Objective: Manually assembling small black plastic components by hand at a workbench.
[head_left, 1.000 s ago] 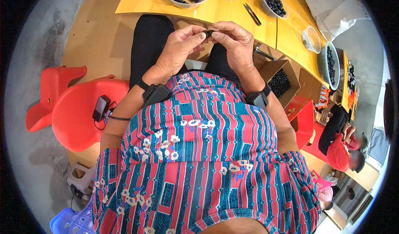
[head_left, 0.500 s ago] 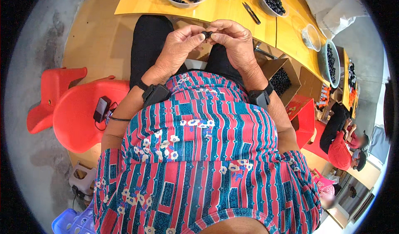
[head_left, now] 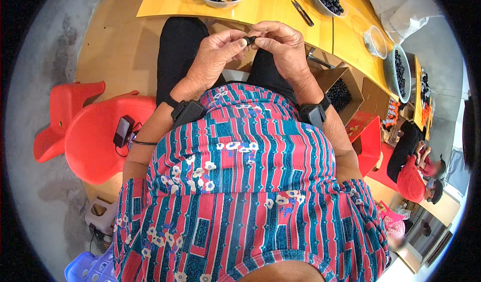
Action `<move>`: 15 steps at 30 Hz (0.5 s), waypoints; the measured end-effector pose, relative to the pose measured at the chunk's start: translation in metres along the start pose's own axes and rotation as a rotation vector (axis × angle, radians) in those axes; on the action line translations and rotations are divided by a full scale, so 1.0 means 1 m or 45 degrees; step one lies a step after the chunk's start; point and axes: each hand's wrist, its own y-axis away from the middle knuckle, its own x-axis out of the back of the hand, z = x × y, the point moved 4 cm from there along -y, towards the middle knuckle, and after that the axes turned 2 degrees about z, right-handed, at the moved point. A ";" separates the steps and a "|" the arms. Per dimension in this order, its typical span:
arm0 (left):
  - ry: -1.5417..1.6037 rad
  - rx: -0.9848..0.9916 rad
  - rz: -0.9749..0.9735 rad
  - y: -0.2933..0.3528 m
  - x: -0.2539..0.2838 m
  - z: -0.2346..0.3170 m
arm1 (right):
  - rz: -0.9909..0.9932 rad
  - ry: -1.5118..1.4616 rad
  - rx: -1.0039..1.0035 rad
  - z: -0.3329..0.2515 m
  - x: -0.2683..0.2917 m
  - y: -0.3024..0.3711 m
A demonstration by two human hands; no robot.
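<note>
A small black ring-like part is pinched between my two hands, just off the near edge of the yellow table. My left hand grips it from the left with thumb and forefinger. From the right, the thumb and fingers of my right hand close on the same part. Fingertips cover much of it, so its exact shape is hard to make out. Beyond my hands stands a clear bowl of similar black parts. A pair of dark snips lies on the table to the right.
Further right are another bowl of black parts, a small clear tub and a pale basin. A cardboard box of black parts stands below the table. Red chairs are at my left. Other people sit far right.
The black part has turned slightly between my fingertips. Both hands stay in nearly the same place, and the view has shifted a little.
</note>
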 end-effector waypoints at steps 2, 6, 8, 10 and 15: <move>0.002 -0.004 0.023 -0.001 0.000 -0.001 | -0.011 -0.035 0.001 0.000 0.000 0.000; -0.146 -0.049 0.046 -0.001 -0.004 0.004 | -0.007 -0.365 -0.156 0.007 0.001 0.004; -0.173 -0.089 0.048 -0.001 -0.004 0.005 | -0.027 -0.449 -0.182 0.010 0.001 0.004; -0.158 -0.102 0.048 -0.001 -0.005 0.003 | -0.061 -0.543 -0.182 0.011 -0.001 0.003; -0.138 -0.120 0.062 -0.002 -0.005 0.005 | -0.046 -0.501 -0.231 0.006 -0.002 0.004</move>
